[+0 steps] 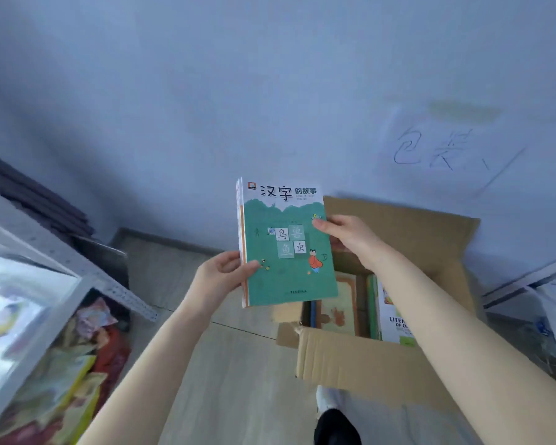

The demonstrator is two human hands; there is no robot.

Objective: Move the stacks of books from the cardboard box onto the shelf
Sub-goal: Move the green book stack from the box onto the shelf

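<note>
Both hands hold a thin stack of books up over the cardboard box. The left hand is clamped on its lower left edge, the right hand pinches its right edge. The shelf stands at left.

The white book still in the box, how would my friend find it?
Find the open cardboard box on the floor, right of the green stack held by the left hand and right hand. Along its right inside wall stands the white book. Only it has English capitals; its neighbour's cover is tan.
</note>
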